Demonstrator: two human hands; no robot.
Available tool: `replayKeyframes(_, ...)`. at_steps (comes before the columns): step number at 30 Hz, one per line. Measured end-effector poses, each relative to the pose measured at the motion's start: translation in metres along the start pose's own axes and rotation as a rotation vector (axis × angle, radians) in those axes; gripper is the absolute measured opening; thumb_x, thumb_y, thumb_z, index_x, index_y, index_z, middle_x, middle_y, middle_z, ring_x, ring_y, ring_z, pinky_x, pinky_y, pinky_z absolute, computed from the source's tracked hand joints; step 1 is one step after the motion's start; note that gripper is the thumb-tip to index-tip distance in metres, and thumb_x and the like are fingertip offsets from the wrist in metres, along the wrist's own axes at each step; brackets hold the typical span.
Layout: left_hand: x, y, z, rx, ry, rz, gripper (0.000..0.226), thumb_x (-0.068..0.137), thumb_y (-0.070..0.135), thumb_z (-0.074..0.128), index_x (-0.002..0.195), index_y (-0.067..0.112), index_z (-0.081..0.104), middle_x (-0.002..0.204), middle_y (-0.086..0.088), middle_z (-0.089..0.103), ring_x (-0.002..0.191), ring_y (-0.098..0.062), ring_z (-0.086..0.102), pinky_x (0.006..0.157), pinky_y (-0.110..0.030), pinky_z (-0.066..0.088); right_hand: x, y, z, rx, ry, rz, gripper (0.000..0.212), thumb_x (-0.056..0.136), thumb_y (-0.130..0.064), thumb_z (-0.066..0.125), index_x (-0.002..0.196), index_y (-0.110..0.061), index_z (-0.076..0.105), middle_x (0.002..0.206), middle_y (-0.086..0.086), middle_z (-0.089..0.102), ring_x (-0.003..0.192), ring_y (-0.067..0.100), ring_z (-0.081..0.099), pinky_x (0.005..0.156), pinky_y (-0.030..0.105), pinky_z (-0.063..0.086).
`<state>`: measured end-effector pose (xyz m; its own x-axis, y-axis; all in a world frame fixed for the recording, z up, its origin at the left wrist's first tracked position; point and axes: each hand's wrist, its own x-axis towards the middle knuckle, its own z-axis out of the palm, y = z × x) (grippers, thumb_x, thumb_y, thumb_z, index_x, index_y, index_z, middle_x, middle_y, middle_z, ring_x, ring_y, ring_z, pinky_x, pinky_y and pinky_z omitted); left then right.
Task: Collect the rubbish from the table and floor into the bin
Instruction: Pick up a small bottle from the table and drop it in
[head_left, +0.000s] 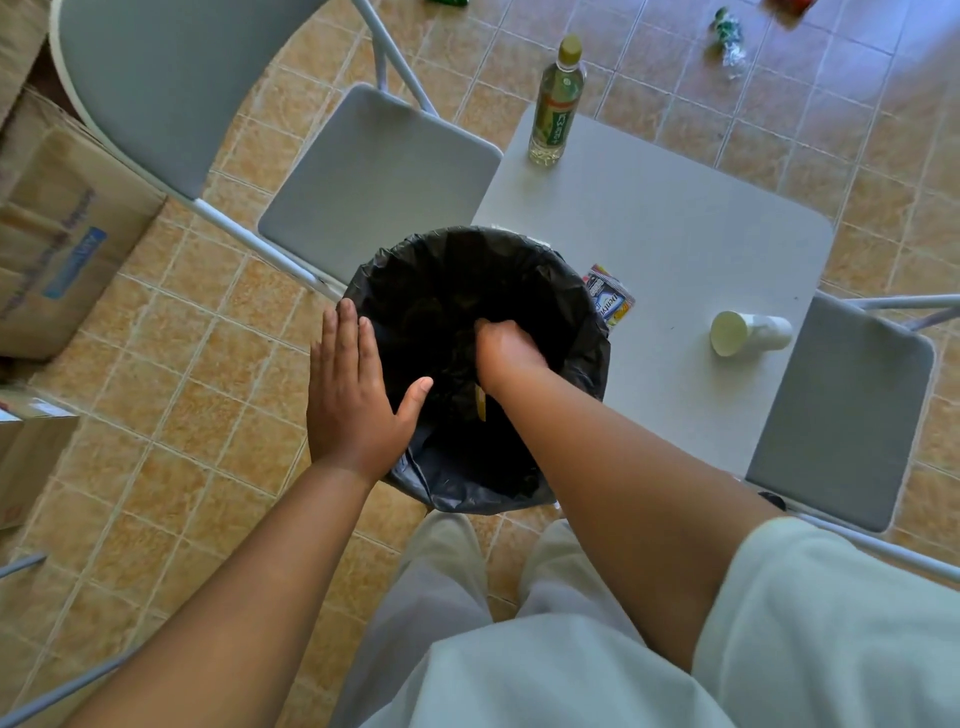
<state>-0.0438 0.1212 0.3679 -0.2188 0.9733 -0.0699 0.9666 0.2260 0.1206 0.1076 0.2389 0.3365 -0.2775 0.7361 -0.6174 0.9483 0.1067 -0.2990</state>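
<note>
A bin with a black liner (582, 364) stands on the floor against the near left corner of the grey table (675, 234). My left hand (353, 400) lies flat on the bin's left rim with straight fingers, the thumb over the opening. My right hand (506, 353) reaches down into the bin; its fingers point downward and are hidden in the dark. A yellow scrap (481, 408) shows beside that wrist. On the table stand a bottle with a yellow-green cap (555, 109), a white cup (748, 332) on its side, and a printed packet (612, 301) next to the bin.
A crumpled green and clear wrapper (727, 39) lies on the tiled floor beyond the table. Grey folding chairs stand at the left (379, 176) and right (841, 410) of the table. Cardboard boxes (62, 234) line the left side.
</note>
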Motion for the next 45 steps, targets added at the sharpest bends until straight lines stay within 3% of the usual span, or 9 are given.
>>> replayKeyframes(4, 0.000, -0.001, 0.001, 0.001, 0.006, 0.003, 0.089, 0.092, 0.063, 0.036, 0.151, -0.001, 0.016, 0.162, -0.016, 0.002, 0.150, -0.027, -0.004, 0.120, -0.048, 0.011, 0.001, 0.011, 0.009, -0.050, -0.022, 0.033, 0.034, 0.102, -0.017, 0.032, 0.123, -0.006, 0.058, 0.123, 0.019, 0.059, 0.112, 0.038, 0.058, 0.088, 0.038, 0.044)
replayKeyframes(10, 0.000, 0.000, -0.001, -0.001, -0.001, 0.005, 0.089, 0.092, 0.062, 0.036, 0.151, -0.001, 0.017, 0.162, -0.016, 0.002, 0.150, -0.027, -0.004, 0.120, -0.046, 0.010, -0.013, 0.007, 0.000, -0.038, 0.005, -0.022, 0.024, 0.090, 0.001, 0.054, 0.110, -0.006, 0.064, 0.096, 0.011, 0.061, 0.090, 0.033, 0.066, 0.067, 0.033, 0.047)
replayKeyframes(17, 0.000, 0.001, -0.004, 0.007, -0.032, -0.001, 0.089, 0.092, 0.063, 0.034, 0.152, -0.001, 0.014, 0.162, -0.016, 0.001, 0.150, -0.026, -0.006, 0.120, -0.047, 0.011, -0.041, 0.002, -0.043, 0.148, 0.490, -0.337, 0.027, 0.095, -0.024, 0.055, 0.116, -0.010, 0.065, 0.107, 0.008, 0.063, 0.090, 0.030, 0.063, 0.075, 0.037, 0.053)
replayKeyframes(24, 0.000, 0.002, -0.006, 0.020, -0.042, 0.000, 0.089, 0.092, 0.062, 0.034, 0.151, -0.002, 0.016, 0.162, -0.017, 0.003, 0.150, -0.028, -0.004, 0.120, -0.048, 0.013, -0.010, 0.044, -0.127, 0.345, 0.781, -0.321, 0.027, 0.090, -0.018, 0.060, 0.114, -0.006, 0.067, 0.107, 0.012, 0.067, 0.090, 0.024, 0.066, 0.083, 0.039, 0.055)
replayKeyframes(27, 0.001, 0.000, -0.003, 0.022, -0.029, 0.001, 0.089, 0.092, 0.062, 0.035, 0.151, -0.002, 0.016, 0.162, -0.016, 0.003, 0.150, -0.027, -0.003, 0.120, -0.047, 0.013, 0.034, 0.069, -0.137, 0.287, 0.710, -0.228, 0.030, 0.090, -0.019, 0.059, 0.116, -0.006, 0.067, 0.108, 0.013, 0.067, 0.093, 0.026, 0.066, 0.087, 0.039, 0.053)
replayKeyframes(35, 0.002, -0.004, 0.007, -0.046, 0.075, 0.019, 0.085, 0.093, 0.059, 0.042, 0.150, 0.000, 0.021, 0.162, -0.015, 0.010, 0.150, -0.028, 0.005, 0.118, -0.048, 0.021, 0.137, 0.116, -0.092, -0.077, 0.210, -0.074, 0.047, 0.092, -0.030, 0.061, 0.134, -0.009, 0.052, 0.128, 0.015, 0.056, 0.121, 0.033, 0.050, 0.098, 0.039, 0.043)
replayKeyframes(39, 0.001, -0.005, 0.008, -0.048, 0.104, 0.031, 0.085, 0.093, 0.057, 0.044, 0.150, -0.001, 0.021, 0.162, -0.014, 0.011, 0.149, -0.028, 0.007, 0.119, -0.046, 0.019, 0.164, 0.115, -0.070, -0.184, 0.131, -0.113, 0.048, 0.091, -0.020, 0.064, 0.133, -0.003, 0.049, 0.125, 0.020, 0.053, 0.118, 0.037, 0.051, 0.096, 0.044, 0.046)
replayKeyframes(42, 0.001, -0.005, 0.008, -0.053, 0.116, 0.035, 0.084, 0.093, 0.055, 0.046, 0.150, -0.002, 0.022, 0.161, -0.015, 0.013, 0.149, -0.030, 0.009, 0.119, -0.046, 0.020, 0.178, 0.110, -0.062, -0.205, 0.088, -0.123, 0.037, 0.090, -0.003, 0.051, 0.126, 0.003, 0.048, 0.118, 0.025, 0.052, 0.112, 0.040, 0.052, 0.089, 0.046, 0.047)
replayKeyframes(45, 0.001, -0.005, 0.008, -0.057, 0.119, 0.032, 0.085, 0.093, 0.055, 0.047, 0.150, -0.002, 0.022, 0.161, -0.015, 0.013, 0.149, -0.030, 0.009, 0.119, -0.046, 0.020, 0.187, 0.109, -0.055, -0.193, 0.063, -0.158, 0.032, 0.093, -0.007, 0.050, 0.124, 0.003, 0.049, 0.119, 0.025, 0.054, 0.114, 0.038, 0.052, 0.094, 0.047, 0.048)
